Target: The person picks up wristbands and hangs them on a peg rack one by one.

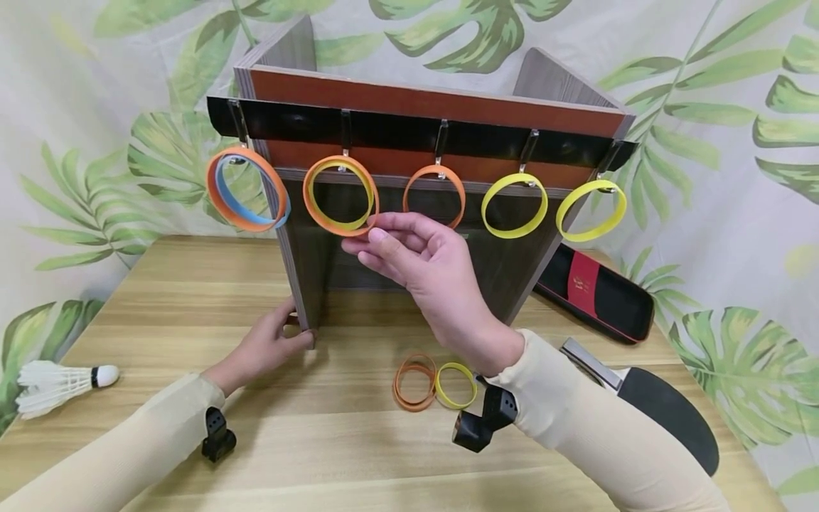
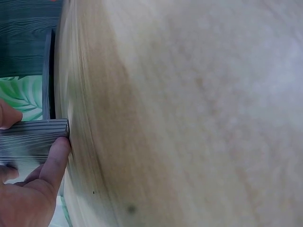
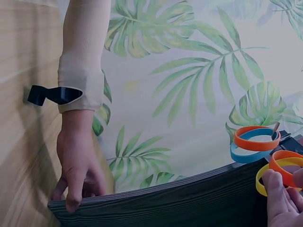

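Note:
A dark wood-grain stand (image 1: 416,89) carries a black strip (image 1: 390,129) with several hooks. On the second hook from the left hang an orange silicone wristband (image 1: 307,195) and a yellow one (image 1: 372,192). My right hand (image 1: 441,284) pinches the orange band's lower right edge between thumb and fingers. Low on the stand's left side panel (image 1: 307,291), my left hand (image 1: 265,348) grips the front edge near the tabletop. The left wrist view shows its thumb (image 2: 57,156) against that panel edge. An orange band (image 1: 214,188) and a blue band (image 1: 230,206) share the leftmost hook.
Farther right hang one orange band (image 1: 461,192) and two yellow bands (image 1: 515,233). Loose orange bands (image 1: 416,407) and a yellow band (image 1: 456,406) lie on the table (image 1: 320,455). A shuttlecock (image 1: 57,384) lies left; a black case (image 1: 623,313) and a dark paddle (image 1: 672,412) lie right.

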Demonstrator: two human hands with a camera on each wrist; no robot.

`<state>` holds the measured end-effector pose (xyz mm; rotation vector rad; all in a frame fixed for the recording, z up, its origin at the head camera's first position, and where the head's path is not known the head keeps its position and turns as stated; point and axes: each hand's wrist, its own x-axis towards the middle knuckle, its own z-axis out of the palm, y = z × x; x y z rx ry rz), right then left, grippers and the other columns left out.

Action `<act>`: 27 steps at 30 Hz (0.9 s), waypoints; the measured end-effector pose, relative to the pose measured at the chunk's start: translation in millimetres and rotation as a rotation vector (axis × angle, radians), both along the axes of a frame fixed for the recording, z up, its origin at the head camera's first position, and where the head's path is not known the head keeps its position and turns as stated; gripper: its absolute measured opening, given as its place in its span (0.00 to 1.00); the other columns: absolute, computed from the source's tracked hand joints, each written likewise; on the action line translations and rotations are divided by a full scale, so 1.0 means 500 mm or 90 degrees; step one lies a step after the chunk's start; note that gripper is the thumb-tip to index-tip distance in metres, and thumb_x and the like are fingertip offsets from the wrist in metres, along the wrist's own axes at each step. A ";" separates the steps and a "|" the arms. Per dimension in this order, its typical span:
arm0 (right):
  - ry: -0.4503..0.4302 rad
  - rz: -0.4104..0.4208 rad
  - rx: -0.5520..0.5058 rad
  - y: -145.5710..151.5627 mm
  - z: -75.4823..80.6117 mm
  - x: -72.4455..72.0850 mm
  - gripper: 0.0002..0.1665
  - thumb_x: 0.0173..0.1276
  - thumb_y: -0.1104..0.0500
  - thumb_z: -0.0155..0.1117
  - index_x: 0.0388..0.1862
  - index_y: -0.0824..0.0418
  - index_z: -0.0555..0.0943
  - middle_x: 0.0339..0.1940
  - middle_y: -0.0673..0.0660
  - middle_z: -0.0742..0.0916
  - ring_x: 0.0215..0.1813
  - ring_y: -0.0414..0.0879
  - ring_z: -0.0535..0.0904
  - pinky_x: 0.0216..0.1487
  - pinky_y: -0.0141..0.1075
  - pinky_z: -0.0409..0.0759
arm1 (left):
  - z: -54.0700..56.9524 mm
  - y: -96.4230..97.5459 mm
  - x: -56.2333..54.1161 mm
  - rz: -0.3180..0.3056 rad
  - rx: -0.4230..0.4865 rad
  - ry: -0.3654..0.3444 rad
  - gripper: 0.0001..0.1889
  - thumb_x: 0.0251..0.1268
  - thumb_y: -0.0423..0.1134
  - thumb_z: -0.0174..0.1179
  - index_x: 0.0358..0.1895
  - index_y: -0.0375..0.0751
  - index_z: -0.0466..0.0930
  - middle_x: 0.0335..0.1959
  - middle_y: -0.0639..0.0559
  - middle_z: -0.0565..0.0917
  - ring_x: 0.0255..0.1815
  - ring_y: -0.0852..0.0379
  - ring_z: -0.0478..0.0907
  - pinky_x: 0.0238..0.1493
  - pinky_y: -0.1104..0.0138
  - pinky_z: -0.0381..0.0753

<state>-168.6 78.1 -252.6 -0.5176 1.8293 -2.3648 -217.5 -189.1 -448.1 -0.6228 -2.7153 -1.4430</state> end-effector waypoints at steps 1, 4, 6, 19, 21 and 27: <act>-0.001 0.002 0.007 0.001 -0.001 0.001 0.16 0.78 0.68 0.59 0.61 0.72 0.78 0.58 0.71 0.87 0.48 0.41 0.92 0.61 0.38 0.85 | -0.001 0.000 0.001 0.000 -0.001 -0.002 0.33 0.72 0.29 0.61 0.78 0.31 0.63 0.64 0.28 0.81 0.60 0.33 0.82 0.54 0.53 0.83; -0.005 0.005 0.023 0.004 -0.004 0.005 0.17 0.78 0.67 0.59 0.62 0.71 0.78 0.58 0.70 0.87 0.51 0.43 0.92 0.61 0.38 0.84 | -0.002 -0.002 0.002 0.001 -0.003 -0.005 0.33 0.72 0.29 0.61 0.78 0.31 0.63 0.65 0.28 0.80 0.60 0.33 0.82 0.55 0.52 0.82; -0.006 0.006 0.032 0.007 -0.007 0.007 0.17 0.79 0.68 0.59 0.62 0.72 0.77 0.57 0.69 0.87 0.53 0.46 0.92 0.61 0.38 0.84 | -0.001 -0.002 0.003 0.001 -0.003 -0.007 0.33 0.72 0.30 0.61 0.78 0.31 0.63 0.65 0.28 0.80 0.60 0.33 0.82 0.55 0.52 0.82; 0.019 0.070 0.115 0.039 -0.039 0.015 0.15 0.80 0.67 0.57 0.61 0.72 0.78 0.55 0.72 0.87 0.53 0.48 0.92 0.60 0.41 0.86 | -0.004 -0.002 0.004 0.003 -0.001 -0.010 0.35 0.71 0.30 0.61 0.79 0.32 0.61 0.67 0.28 0.79 0.60 0.33 0.82 0.57 0.47 0.81; 0.016 0.079 0.139 0.051 -0.047 0.013 0.14 0.80 0.66 0.58 0.59 0.72 0.79 0.53 0.71 0.88 0.52 0.48 0.92 0.58 0.42 0.87 | -0.004 -0.002 0.003 0.004 -0.003 -0.008 0.35 0.71 0.30 0.62 0.79 0.32 0.62 0.66 0.28 0.80 0.60 0.34 0.82 0.56 0.50 0.82; -0.008 0.088 0.231 0.101 -0.086 0.000 0.13 0.79 0.65 0.60 0.56 0.72 0.81 0.49 0.67 0.91 0.48 0.47 0.93 0.54 0.43 0.89 | -0.001 -0.001 0.000 0.003 -0.003 -0.006 0.33 0.71 0.30 0.62 0.77 0.31 0.64 0.64 0.29 0.81 0.59 0.34 0.82 0.52 0.59 0.82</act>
